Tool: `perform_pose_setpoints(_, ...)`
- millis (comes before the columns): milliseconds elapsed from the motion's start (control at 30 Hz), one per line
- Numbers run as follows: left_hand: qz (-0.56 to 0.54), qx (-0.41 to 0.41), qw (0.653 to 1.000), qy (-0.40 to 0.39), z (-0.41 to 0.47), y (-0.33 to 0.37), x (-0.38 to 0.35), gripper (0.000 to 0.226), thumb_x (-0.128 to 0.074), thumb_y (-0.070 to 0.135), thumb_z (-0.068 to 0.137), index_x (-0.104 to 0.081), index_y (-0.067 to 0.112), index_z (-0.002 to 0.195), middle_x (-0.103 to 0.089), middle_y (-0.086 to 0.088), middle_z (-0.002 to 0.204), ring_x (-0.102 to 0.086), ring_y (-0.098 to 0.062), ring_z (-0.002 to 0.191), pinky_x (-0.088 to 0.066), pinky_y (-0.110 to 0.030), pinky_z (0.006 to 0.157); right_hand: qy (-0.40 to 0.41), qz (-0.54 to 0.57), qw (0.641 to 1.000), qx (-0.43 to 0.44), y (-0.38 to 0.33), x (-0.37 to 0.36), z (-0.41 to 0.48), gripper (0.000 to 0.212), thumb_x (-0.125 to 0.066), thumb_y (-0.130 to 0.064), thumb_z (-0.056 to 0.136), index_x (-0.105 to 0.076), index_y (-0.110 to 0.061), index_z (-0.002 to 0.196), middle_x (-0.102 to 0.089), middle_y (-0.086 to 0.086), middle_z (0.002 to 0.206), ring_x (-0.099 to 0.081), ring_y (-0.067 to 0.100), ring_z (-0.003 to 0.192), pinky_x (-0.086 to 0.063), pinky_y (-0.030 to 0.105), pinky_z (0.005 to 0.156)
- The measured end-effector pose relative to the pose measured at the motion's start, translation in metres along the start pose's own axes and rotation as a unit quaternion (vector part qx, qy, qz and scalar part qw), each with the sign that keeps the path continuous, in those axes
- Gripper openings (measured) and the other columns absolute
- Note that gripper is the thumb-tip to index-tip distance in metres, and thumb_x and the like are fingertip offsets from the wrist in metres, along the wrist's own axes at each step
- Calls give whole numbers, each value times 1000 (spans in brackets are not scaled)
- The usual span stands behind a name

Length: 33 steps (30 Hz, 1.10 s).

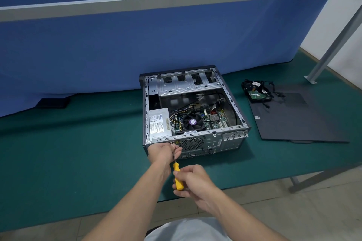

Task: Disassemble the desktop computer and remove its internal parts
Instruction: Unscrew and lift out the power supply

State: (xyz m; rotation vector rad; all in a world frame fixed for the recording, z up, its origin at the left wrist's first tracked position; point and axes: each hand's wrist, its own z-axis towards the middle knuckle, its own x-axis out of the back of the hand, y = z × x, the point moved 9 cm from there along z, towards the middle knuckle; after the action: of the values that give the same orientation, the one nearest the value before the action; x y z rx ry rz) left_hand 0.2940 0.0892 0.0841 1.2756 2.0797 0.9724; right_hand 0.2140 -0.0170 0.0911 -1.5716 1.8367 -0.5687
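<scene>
The open case sits mid-tabletop, its rear panel near the front edge and its far side close to the blue partition. Bare green surface spreads to the left. On the right lies the side panel, with a drive and cables on its far corner. The left hand pinches the screwdriver shaft at the rear panel, hiding the tip. The right hand wraps the yellow handle.
</scene>
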Motion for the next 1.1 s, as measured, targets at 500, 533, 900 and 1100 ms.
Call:
perform_pose_setpoints(500,-25,13,1000,-11,1,-2,-4,9,-50,-12,93,-58,-12,91,-67,-26,82,-70,-27,62,-55,-24,46,-38,36,999,-11,-5,-3,-3,12,-47,-1,97,-56,7,97,-57,18,79,-55,19,63,-51,27,59)
perform_pose_setpoints(533,-30,14,999,-19,0,-2,-5,9,-49,-12,94,-58,-13,92,-67,-27,83,-70,-28,64,-55,-24,47,-39,39,998,-8,-6,-3,-3,10,-48,0,97,-56,6,95,-57,18,78,-56,20,63,-51,27,59)
perform_pose_setpoints(900,5,7,1000,-8,3,1,-1,7,-54,-13,91,-60,-11,89,-68,-26,83,-72,-29,67,-58,-26,52,-59,77,995,-30,0,-7,-3,13,-49,-4,98,-56,7,96,-58,20,82,-60,24,68,-55,34,70)
perform_pose_setpoints(1100,-7,21,999,-34,0,-3,-6,9,-49,-8,96,-57,-12,96,-66,-27,86,-69,-31,71,-59,-27,54,-5,26,1000,-7,0,1,0,11,-58,4,91,-51,1,99,-60,17,82,-63,22,65,-58,33,69)
